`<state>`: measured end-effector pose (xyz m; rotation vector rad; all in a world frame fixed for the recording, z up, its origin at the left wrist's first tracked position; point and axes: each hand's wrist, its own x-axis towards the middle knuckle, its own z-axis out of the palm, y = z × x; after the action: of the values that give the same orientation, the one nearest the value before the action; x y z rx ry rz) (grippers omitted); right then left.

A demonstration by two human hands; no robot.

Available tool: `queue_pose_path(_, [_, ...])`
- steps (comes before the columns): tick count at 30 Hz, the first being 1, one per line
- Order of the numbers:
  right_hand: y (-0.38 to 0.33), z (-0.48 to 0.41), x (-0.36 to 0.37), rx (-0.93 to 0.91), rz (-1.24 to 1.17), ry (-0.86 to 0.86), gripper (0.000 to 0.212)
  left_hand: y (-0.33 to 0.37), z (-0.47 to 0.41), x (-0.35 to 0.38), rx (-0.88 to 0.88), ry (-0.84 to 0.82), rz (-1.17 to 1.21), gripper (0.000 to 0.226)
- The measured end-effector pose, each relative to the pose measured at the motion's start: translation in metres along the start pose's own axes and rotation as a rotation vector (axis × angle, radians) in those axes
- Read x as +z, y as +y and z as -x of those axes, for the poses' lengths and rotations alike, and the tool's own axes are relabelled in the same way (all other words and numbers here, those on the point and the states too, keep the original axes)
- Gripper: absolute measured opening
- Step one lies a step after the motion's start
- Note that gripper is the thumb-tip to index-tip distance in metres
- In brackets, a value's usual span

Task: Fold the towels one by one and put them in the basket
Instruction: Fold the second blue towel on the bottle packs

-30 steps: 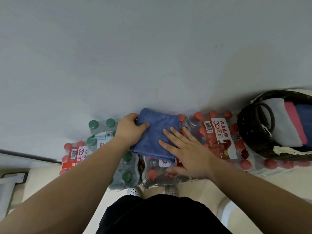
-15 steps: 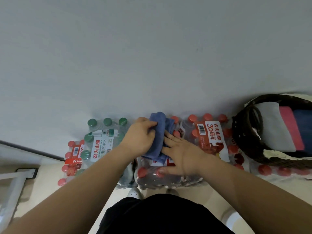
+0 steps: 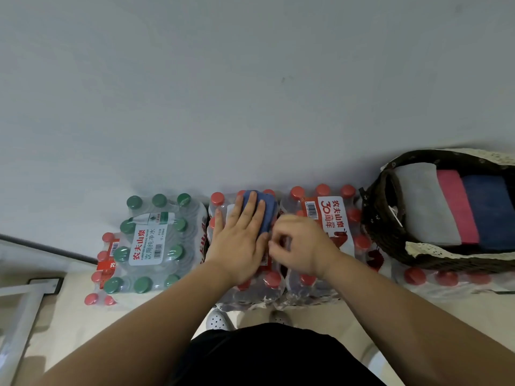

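Observation:
A small folded blue towel [image 3: 269, 215] lies on a shrink-wrapped pack of red-capped water bottles [image 3: 250, 288] in the middle. My left hand [image 3: 240, 238] presses flat on the towel with straight fingers and covers most of it. My right hand [image 3: 302, 247] sits just right of the towel, blurred, with fingers curled at its near right edge; whether they pinch the cloth cannot be told. A dark wicker basket [image 3: 376, 227] at the right holds folded grey, pink and dark blue towels side by side.
A pack of green-capped bottles [image 3: 152, 240] stands to the left, another red-capped pack [image 3: 331, 218] between the towel and the basket. More red-capped bottles [image 3: 446, 278] lie under the basket. A grey wall rises behind everything. My shoes [image 3: 218, 320] show on the pale floor below.
The towel went from a flat square to a narrower fold. My left hand swung over from gripping its left edge to lying flat on top; my right hand slid off to its right edge.

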<state>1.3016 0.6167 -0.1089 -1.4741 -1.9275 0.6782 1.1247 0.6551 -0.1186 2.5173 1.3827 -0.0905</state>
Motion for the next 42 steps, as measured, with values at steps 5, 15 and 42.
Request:
queue_pose_path(5, [0.006,-0.011,-0.009,0.079,0.32,-0.305,0.07,0.01,-0.004,0.006,-0.032,-0.025,-0.116,0.075])
queue_pose_path(15, [0.013,-0.019,-0.003,0.089,0.502,-0.477,0.075,-0.007,-0.006,0.007,0.066,-0.011,0.081,0.073])
queue_pose_path(42, [-0.023,-0.01,0.04,0.564,0.325,-0.193,0.065,-0.043,-0.03,-0.038,0.083,-0.227,0.559,0.076])
